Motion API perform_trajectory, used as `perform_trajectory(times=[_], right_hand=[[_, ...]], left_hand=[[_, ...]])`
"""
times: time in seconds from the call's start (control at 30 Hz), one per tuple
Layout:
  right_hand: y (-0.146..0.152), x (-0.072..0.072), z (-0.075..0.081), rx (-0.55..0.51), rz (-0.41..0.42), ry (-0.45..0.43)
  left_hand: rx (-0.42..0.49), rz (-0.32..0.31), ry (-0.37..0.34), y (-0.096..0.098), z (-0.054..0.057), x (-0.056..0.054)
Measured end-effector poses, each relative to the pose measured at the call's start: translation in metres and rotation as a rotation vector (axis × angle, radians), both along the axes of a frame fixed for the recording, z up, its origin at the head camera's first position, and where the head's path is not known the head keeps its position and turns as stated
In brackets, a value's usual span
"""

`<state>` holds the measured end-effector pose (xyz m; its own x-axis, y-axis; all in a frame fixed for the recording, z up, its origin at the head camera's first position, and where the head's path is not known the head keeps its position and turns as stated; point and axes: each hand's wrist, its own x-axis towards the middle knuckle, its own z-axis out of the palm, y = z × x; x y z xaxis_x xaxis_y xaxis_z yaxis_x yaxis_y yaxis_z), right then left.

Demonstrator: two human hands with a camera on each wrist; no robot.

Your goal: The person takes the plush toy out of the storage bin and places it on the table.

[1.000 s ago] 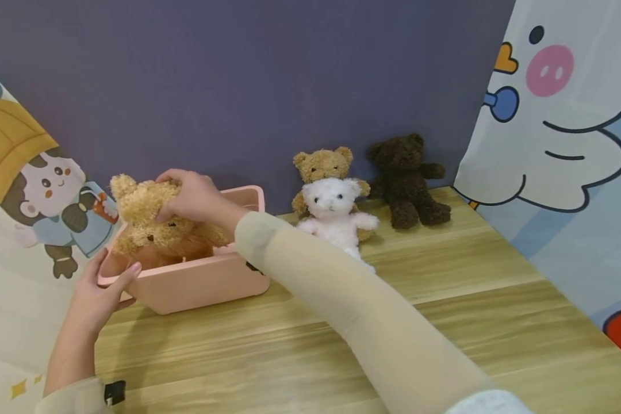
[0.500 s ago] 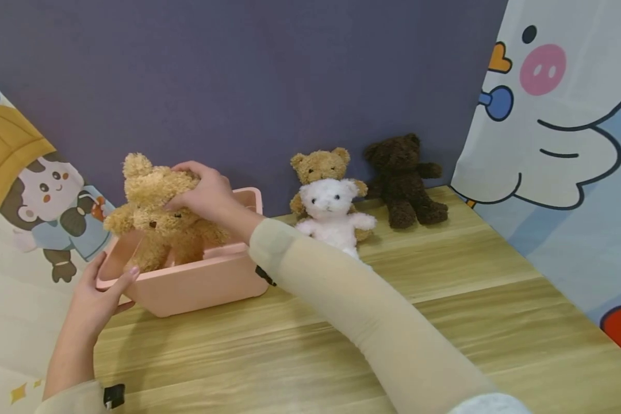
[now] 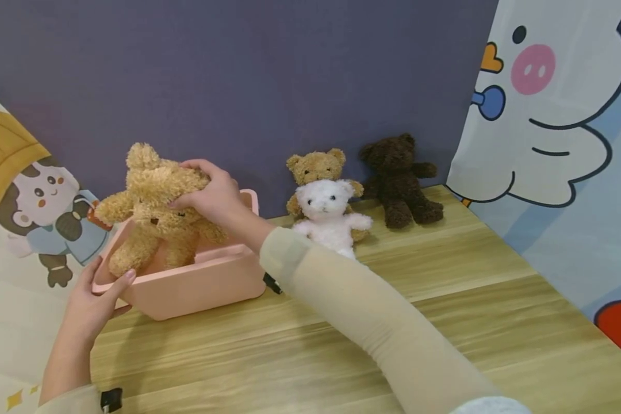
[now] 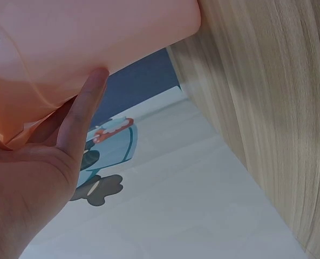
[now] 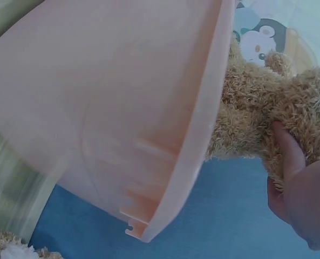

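My right hand grips a curly light-brown teddy bear by the side of its head, thumb on the face side. The bear is upright over a pink plastic bin, its legs still inside the rim. In the right wrist view the thumb presses into the fur of the teddy bear beside the bin wall. At the bin's left end my left hand holds the rim, thumb over the edge. The left wrist view has fingers of the left hand under the bin.
Right of the bin a white bear leans in front of a tan bear. A dark brown bear sits beside them against the dark blue back panel. All stand on a wooden tabletop; printed cloths flank both sides.
My right hand has raised the light-brown teddy bear out of the bin, so its arms and legs now show. The left hand keeps its hold on the rim.
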<state>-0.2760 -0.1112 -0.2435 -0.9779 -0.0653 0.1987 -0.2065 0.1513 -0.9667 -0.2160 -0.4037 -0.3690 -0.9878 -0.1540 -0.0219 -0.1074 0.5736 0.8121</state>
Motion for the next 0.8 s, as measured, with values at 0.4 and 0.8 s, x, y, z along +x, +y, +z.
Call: perform_trajectory(times=[0.4,0.8], right_hand=[[0.018,0.019,0.011,-0.116,0.046,0.057],[0.041,0.039,0.016,-0.273,0.043,0.14]], left_hand=[[0.037,-0.024,0.054,0.0,-0.003,0.003],[0.006,-0.031,0.024,-0.003,-0.001,0.002]])
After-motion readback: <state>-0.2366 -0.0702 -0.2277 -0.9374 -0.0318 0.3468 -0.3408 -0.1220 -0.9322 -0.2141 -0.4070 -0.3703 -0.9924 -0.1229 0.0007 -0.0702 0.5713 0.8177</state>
